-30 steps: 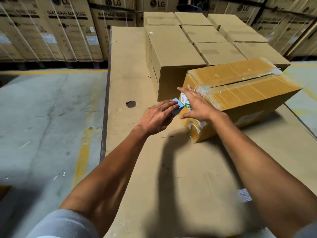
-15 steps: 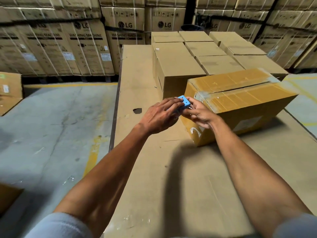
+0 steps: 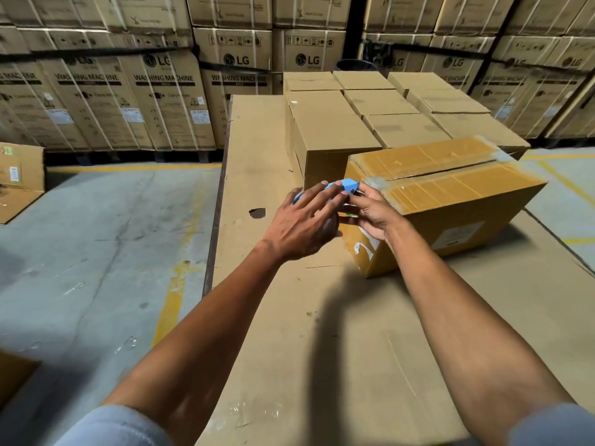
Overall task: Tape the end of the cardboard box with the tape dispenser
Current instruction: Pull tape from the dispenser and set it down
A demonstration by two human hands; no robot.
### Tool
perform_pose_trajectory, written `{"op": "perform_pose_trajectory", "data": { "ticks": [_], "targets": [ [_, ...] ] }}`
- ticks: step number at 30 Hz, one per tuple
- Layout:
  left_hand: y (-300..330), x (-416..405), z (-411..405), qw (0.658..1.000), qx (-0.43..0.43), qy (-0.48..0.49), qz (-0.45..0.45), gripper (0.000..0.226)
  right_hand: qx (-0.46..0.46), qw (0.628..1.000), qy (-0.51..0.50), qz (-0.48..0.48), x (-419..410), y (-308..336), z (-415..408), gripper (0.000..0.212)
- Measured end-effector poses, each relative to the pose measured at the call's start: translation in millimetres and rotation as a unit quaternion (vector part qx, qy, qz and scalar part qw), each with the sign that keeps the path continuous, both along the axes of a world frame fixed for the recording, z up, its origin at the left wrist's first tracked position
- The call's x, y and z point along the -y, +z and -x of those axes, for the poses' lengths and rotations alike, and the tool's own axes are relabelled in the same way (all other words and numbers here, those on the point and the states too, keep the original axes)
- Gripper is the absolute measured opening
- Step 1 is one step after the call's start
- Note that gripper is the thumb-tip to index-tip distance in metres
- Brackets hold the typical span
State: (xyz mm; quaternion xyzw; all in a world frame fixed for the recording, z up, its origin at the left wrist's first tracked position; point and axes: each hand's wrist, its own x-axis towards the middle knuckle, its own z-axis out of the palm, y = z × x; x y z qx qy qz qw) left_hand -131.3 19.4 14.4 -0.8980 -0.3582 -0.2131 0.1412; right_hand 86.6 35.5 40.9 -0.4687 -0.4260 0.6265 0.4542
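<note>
A tape-covered cardboard box (image 3: pixel 457 194) lies on the cardboard-covered table (image 3: pixel 322 349), its near end facing me. My left hand (image 3: pixel 306 223) grips the blue tape dispenser (image 3: pixel 349 185) at the top near corner of that end. My right hand (image 3: pixel 370 210) presses against the box's near end just below the dispenser, fingers curled on the tape there. Most of the dispenser is hidden behind my left fingers.
Several plain cardboard boxes (image 3: pixel 335 130) are stacked on the table behind the taped box. Large washing machine cartons (image 3: pixel 154 91) line the back wall. A dark hole (image 3: pixel 257 213) marks the table surface at the left. A flattened carton (image 3: pixel 19 178) stands on the floor at the far left.
Both hands rose along the box's near end from the lower part to the top corner. My right hand went from flat on the end to curled beside the dispenser. The camera tilted upward.
</note>
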Motion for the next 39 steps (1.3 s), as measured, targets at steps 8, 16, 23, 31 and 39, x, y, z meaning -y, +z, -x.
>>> {"op": "perform_pose_trajectory", "data": {
  "ticks": [8,16,23,31,39],
  "targets": [
    [-15,-4,-1,0.998,-0.047,0.046,0.003,0.107,0.066,0.997,-0.020,0.043,-2,12,7,0.057],
    [-14,-24,19,0.999,-0.020,-0.021,0.033,0.090,0.178,0.984,0.014,0.022,-12,9,-8,0.047],
    [-23,-30,28,0.993,0.052,-0.061,0.091,0.084,0.264,0.959,0.052,-0.093,-19,2,-4,0.041],
    [-18,-30,34,0.966,0.146,-0.052,0.205,0.079,0.161,0.984,0.077,-0.020,-25,-19,3,0.047],
    [-15,-31,33,0.903,0.251,-0.025,0.347,0.070,0.155,0.987,0.048,0.013,-29,-31,16,0.050]
  ]
}}
